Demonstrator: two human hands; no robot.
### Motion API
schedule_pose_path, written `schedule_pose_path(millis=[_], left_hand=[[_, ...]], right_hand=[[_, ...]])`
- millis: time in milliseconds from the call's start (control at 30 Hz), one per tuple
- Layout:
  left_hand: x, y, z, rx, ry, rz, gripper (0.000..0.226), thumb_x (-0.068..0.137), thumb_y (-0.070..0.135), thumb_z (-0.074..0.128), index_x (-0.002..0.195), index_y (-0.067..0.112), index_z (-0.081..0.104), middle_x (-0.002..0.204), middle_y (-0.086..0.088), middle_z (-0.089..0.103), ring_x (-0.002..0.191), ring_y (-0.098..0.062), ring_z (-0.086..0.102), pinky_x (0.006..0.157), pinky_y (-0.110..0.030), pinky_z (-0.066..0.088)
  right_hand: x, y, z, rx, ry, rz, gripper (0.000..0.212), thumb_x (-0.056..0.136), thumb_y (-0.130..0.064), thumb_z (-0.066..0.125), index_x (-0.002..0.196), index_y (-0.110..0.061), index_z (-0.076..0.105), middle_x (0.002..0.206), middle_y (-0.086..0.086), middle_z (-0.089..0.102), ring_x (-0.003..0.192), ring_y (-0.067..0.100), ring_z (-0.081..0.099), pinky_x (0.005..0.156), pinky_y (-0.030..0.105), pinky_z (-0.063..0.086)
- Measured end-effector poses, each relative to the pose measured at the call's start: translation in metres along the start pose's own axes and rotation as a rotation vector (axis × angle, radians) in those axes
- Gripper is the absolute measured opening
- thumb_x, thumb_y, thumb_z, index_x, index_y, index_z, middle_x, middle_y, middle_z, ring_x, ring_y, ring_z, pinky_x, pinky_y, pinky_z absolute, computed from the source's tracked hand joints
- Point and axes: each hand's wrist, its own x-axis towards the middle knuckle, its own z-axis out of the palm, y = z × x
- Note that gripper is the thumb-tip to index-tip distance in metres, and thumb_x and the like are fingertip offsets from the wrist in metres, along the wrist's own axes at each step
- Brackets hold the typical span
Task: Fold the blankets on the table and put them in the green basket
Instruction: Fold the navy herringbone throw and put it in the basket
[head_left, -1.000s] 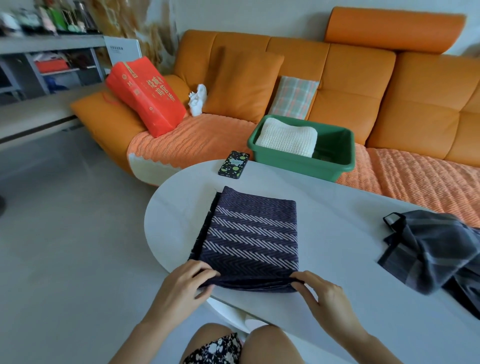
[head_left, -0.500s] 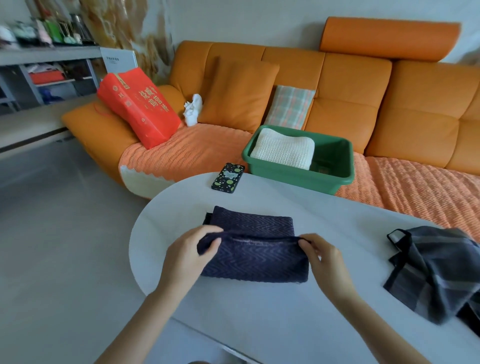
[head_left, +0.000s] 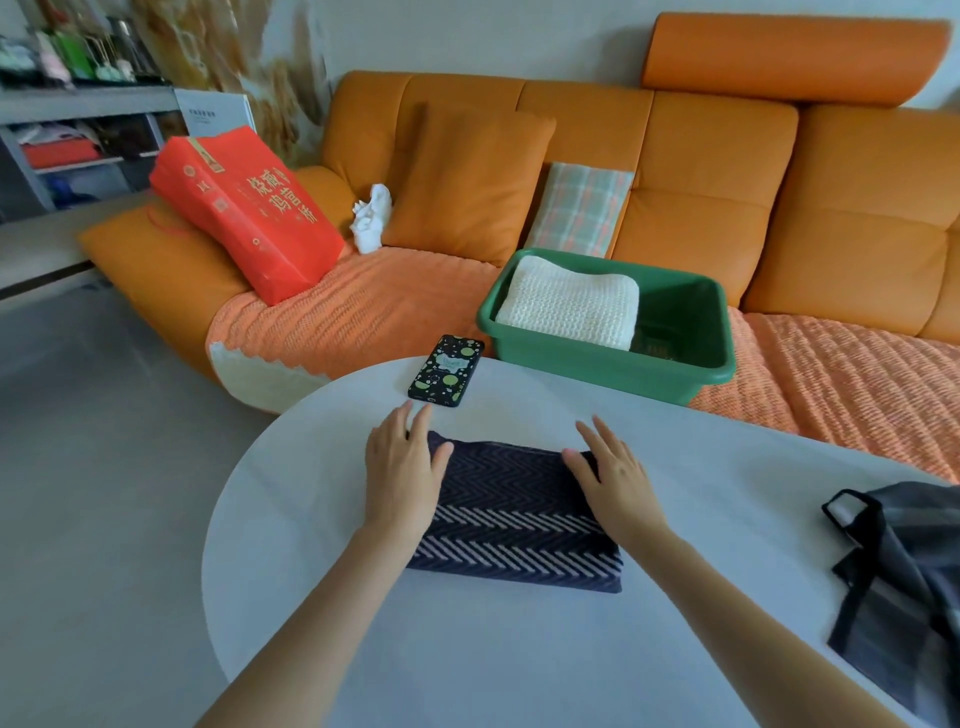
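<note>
A dark navy blanket with pale chevron stripes (head_left: 511, 519) lies folded into a compact rectangle on the white oval table (head_left: 519, 654). My left hand (head_left: 402, 467) rests flat on its left end with straight fingers. My right hand (head_left: 613, 480) presses flat on its right end. The green basket (head_left: 680, 364) sits on the sofa just beyond the table's far edge, with a folded cream knit blanket (head_left: 569, 301) in its left half. A crumpled grey plaid blanket (head_left: 904, 582) lies at the table's right edge.
A phone in a black patterned case (head_left: 447, 370) lies on the table just beyond my left hand. The orange sofa (head_left: 696, 171) carries a red bag (head_left: 249, 213), a plaid cushion (head_left: 579, 208) and a white figure (head_left: 371, 218). Grey floor is to the left.
Both hands lifted the near edge of the navy blanket, folded it over away from me, then let go and now press flat on the folded bundle.
</note>
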Motion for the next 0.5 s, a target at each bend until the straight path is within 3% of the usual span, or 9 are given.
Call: schedule_pose_path(millis=[33,100,167,267,333,433,500], left_hand=[[-0.010,0.003,-0.001,-0.003,0.018,0.078,0.050,0.094,0.036,0.048,0.137,0.010,0.042,0.143,-0.013,0.042,0.134,-0.030,0.035,0.110,-0.045,0.027],[-0.033,0.008,0.002,0.013,-0.110,0.194,0.060,0.094,0.050,0.022,0.142,0.017,0.035,0.149,-0.005,0.034,0.140,-0.024,0.025,0.115,-0.044,0.018],[-0.054,0.005,0.009,0.123,-0.222,0.237,0.070,0.090,0.055,-0.003,0.145,0.025,0.029,0.153,0.001,0.025,0.142,-0.019,0.022,0.113,-0.041,0.018],[-0.068,-0.004,0.010,0.161,-0.311,0.154,0.060,0.097,0.053,0.007,0.138,0.027,0.043,0.143,-0.001,0.045,0.131,-0.021,0.043,0.097,-0.043,0.042],[-0.069,-0.007,0.005,0.182,-0.329,0.137,0.060,0.097,0.055,0.010,0.135,0.027,0.048,0.139,-0.001,0.049,0.127,-0.023,0.047,0.092,-0.045,0.046],[-0.076,-0.012,-0.006,0.208,-0.330,0.077,0.066,0.096,0.058,0.007,0.128,0.027,0.056,0.133,-0.005,0.055,0.122,-0.031,0.052,0.090,-0.053,0.046],[-0.088,-0.012,-0.014,0.120,-0.306,0.010,0.073,0.091,0.065,0.005,0.131,0.028,0.054,0.139,-0.008,0.049,0.132,-0.035,0.039,0.102,-0.054,0.034]], right_hand=[[-0.004,-0.002,0.000,-0.035,-0.010,-0.091,0.056,0.097,-0.048,0.033,0.148,-0.028,0.021,0.157,-0.009,0.011,0.145,0.015,0.010,0.117,0.035,0.012],[-0.011,0.000,0.005,-0.148,-0.088,-0.219,0.060,0.097,-0.050,0.032,0.149,-0.032,0.011,0.157,-0.011,0.004,0.145,0.010,0.001,0.119,0.032,0.004],[-0.015,0.007,0.011,-0.169,-0.181,-0.208,0.059,0.096,-0.056,0.024,0.149,-0.031,0.014,0.156,-0.006,0.018,0.144,0.013,0.010,0.118,0.031,0.006],[-0.025,0.012,0.014,-0.202,-0.141,-0.201,0.085,0.079,-0.075,0.001,0.146,-0.028,0.024,0.141,-0.006,0.038,0.132,0.016,0.027,0.115,0.030,0.014],[-0.041,0.011,0.014,-0.237,-0.121,-0.185,0.085,0.081,-0.072,-0.001,0.146,-0.025,0.026,0.137,-0.004,0.040,0.128,0.018,0.031,0.112,0.030,0.020],[-0.086,0.007,0.019,-0.226,-0.012,-0.131,0.089,0.086,-0.069,-0.007,0.136,-0.017,0.044,0.118,0.000,0.056,0.108,0.023,0.048,0.099,0.033,0.039],[-0.120,0.005,0.024,-0.232,0.076,-0.135,0.071,0.093,-0.060,0.003,0.124,-0.018,0.052,0.099,-0.003,0.060,0.089,0.018,0.051,0.082,0.031,0.050]])
